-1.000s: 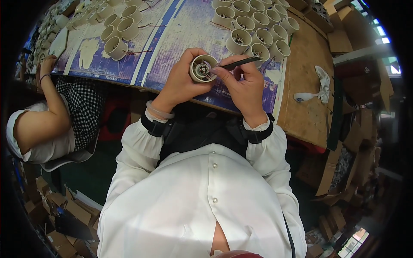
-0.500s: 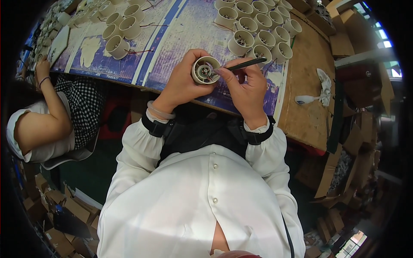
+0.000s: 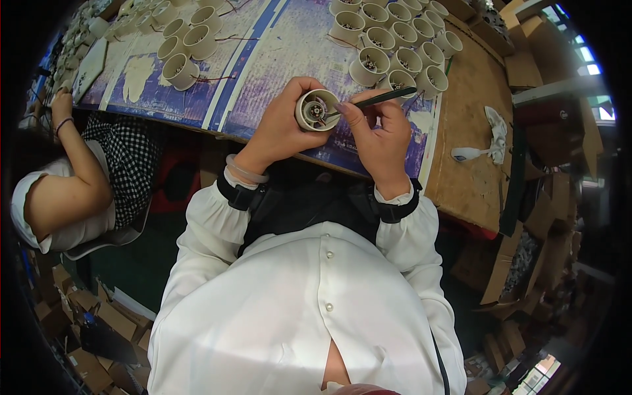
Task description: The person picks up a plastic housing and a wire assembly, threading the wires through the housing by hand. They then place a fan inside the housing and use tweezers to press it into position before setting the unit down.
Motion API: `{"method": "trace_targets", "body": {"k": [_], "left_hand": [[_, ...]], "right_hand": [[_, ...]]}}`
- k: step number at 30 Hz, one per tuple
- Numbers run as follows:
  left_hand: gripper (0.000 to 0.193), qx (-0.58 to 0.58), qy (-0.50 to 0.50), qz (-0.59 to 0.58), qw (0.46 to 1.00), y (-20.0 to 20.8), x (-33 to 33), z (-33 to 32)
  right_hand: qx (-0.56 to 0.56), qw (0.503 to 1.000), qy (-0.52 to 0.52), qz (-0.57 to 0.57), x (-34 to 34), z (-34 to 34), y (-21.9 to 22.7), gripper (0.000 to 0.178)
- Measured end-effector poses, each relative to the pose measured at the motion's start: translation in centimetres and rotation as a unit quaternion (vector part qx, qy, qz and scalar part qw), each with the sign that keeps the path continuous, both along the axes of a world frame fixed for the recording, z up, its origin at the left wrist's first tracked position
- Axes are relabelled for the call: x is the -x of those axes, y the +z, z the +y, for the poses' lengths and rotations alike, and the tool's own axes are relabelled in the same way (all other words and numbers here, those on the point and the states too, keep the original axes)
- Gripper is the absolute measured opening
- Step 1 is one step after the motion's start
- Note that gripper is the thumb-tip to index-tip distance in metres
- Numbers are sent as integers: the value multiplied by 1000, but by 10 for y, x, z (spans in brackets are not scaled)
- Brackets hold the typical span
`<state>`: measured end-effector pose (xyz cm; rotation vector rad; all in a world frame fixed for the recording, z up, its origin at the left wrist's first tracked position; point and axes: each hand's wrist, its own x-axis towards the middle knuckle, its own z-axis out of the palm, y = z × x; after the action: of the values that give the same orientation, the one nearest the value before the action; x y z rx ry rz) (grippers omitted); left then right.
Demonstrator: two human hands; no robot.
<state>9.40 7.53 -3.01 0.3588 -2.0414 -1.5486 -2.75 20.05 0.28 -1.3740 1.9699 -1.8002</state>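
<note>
Left hand (image 3: 282, 126) wraps the near cup (image 3: 305, 121) from its left, fingers round the far side, thumb along the near side: gripping, firm by the look of it. Cup is just off the table's near edge, in front of the chest, mouth tilted up toward the wearer. Inside it, a round metal hub (image 3: 316, 110) and what look like thin wires.

Right hand (image 3: 383, 135) pinches a slim dark tool (image 3: 387, 95) between thumb and fingers; grip closed on it. Rear end points off to the right, front end slants down into the cup's right side. Tip too small to tell whether it touches hub or wire.

Step in hand, as I judge it: fine work inside the cup, beside the hub. Next move seems to call for a steady cup, a light pinch, and a tip well clear of any wire not being worked. A slip could snag one.

Around: a cluster of cups (image 3: 364, 74) beyond the right hand, similar contents; a smaller group (image 3: 179, 76) to the left on the table (image 3: 280, 56), red leads (image 3: 214, 79) trailing from it. White cloth (image 3: 496, 131) on the brown board (image 3: 467, 181), well apart to the right.
</note>
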Motion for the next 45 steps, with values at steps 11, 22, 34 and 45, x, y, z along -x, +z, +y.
{"method": "trace_targets", "body": {"k": [11, 22, 34, 45], "left_hand": [[55, -5, -1, 10, 1000, -1, 1, -1], [55, 25, 25, 13, 999, -2, 1, 0], [56, -12, 21, 15, 1000, 0, 1, 0], [60, -114, 71, 77, 988, -5, -2, -10]], "right_hand": [[6, 1000, 0, 17, -2, -5, -7, 16], [34, 995, -55, 76, -6, -9, -15, 17], [49, 998, -15, 38, -1, -1, -3, 16], [-31, 995, -12, 90, 15, 25, 21, 15]]}}
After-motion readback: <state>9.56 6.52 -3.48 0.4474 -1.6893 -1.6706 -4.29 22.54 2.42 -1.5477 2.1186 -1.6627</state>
